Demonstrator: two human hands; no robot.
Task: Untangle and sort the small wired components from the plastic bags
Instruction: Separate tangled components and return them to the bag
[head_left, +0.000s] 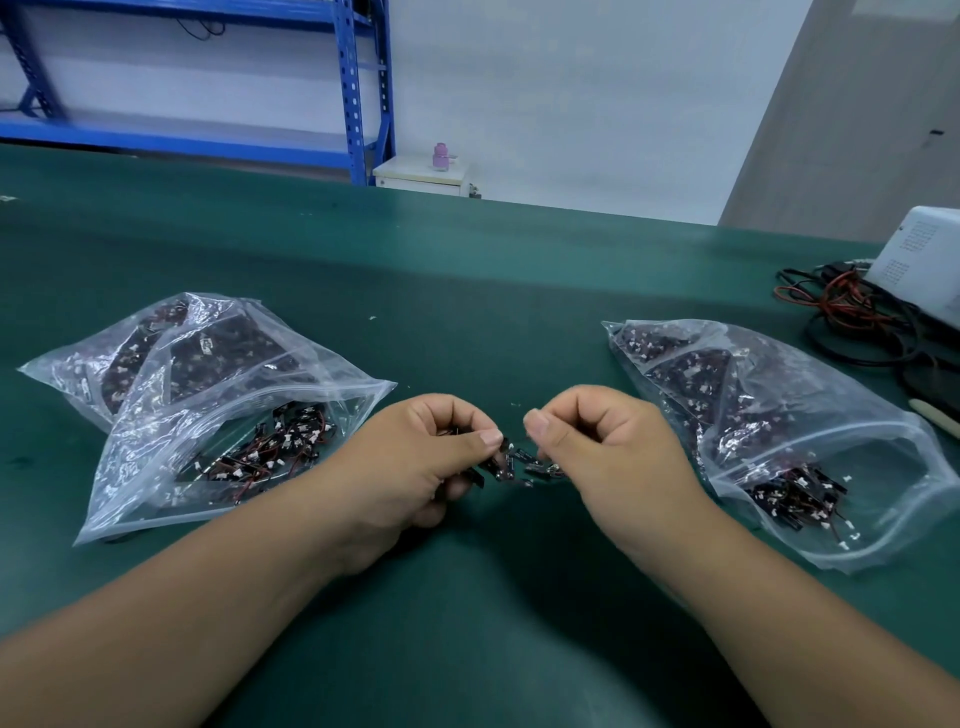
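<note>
Both the left hand (415, 457) and the right hand (608, 447) are pinched onto one tangle of wired parts (514, 465) over the green table (467, 291). The left bag (156, 467) and the right bag (883, 452), holding more parts, are laid alongside.

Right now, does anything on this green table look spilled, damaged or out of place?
Nothing looks spilled or damaged. The front left bag and right bag lie open, wired parts inside. Only small things: a pale crumb loose on the table, and red and black cables tangled beside the white box.
</note>
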